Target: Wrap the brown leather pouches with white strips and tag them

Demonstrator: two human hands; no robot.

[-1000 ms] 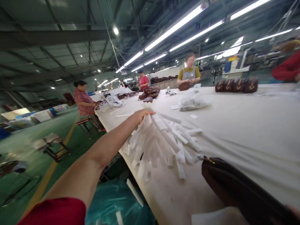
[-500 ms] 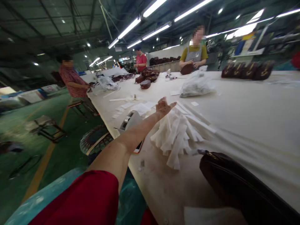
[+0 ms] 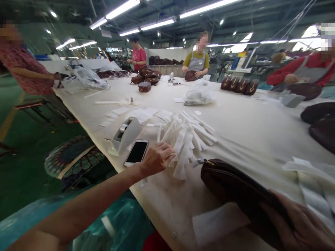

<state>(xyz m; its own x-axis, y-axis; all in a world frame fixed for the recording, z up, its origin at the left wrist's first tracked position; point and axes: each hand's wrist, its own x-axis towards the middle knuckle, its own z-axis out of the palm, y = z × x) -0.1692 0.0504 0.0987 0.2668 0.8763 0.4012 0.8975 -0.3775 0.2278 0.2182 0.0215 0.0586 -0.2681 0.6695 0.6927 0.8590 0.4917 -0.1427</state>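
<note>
My left hand reaches over the table edge and its fingers close on the near end of a fanned pile of white paper strips lying on the white table. My right hand at the lower right grips a dark brown leather bag that lies on the table in front of me, its zipper pull pointing toward the strips. A white paper sheet lies under the bag's near side.
A smartphone and a white tape dispenser lie left of the strips. Farther off are a clear plastic bag, brown bags and a row of bags. Several people work around the table. More white sheets lie at right.
My left hand let the bundle of strips down onto the table, opened over it, then came back to the pile's near end and closed on strips. The view swung right and down.
</note>
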